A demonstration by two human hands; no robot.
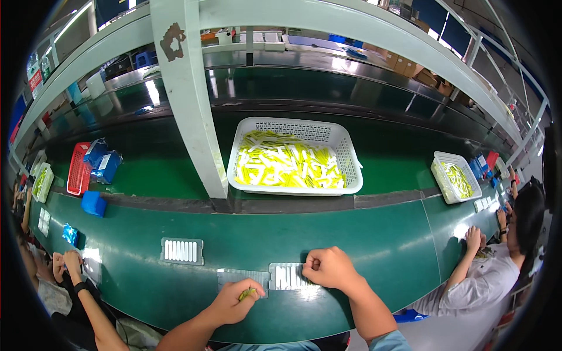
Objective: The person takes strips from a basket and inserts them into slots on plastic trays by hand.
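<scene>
My left hand [235, 301] is closed around a few yellow-green strips [248, 293] whose ends poke out between thumb and fingers. Just beyond it lies a clear plastic tray [227, 275] with slots and no white strips visible in it. My right hand [331, 268], fingers curled in a pinch, is over the right end of a second clear tray [275, 285]. Several white strips [287, 275] lie side by side in that tray. What the right fingers pinch, if anything, is hidden. Farther left sits a third clear tray [182, 261] with a row of white strips.
A white perforated basket [355, 169] heaped with yellow-green and white strips stands behind the bench's dark ledge, beside a white post [190, 105]. At left are a red basket [78, 169] and blue packs [106, 167]. Co-workers sit at both sides; another white basket [462, 196] is at right.
</scene>
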